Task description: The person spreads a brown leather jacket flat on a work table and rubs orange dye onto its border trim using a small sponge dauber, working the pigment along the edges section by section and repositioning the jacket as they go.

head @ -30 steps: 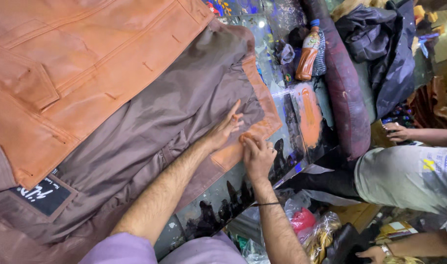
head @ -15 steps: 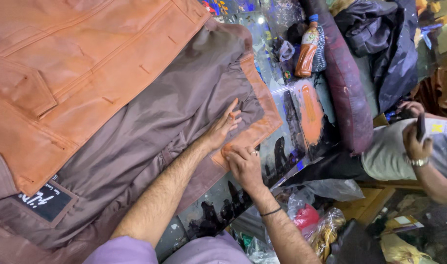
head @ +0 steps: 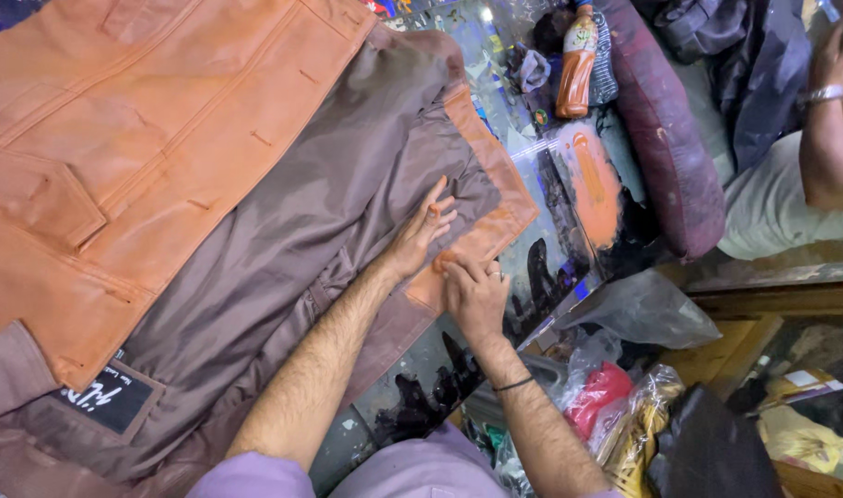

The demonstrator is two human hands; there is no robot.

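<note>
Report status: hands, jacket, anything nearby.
Left hand flat on brown lining. Right hand pressing orange leather hem. Bottle and cushion lie apart.

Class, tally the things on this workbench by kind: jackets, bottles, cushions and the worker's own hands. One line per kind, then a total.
Jacket: 1
Bottle: 1
Cushion: 1
Worker's hands: 2, left hand and right hand, both flat on the jacket's edge
Total: 5
</note>
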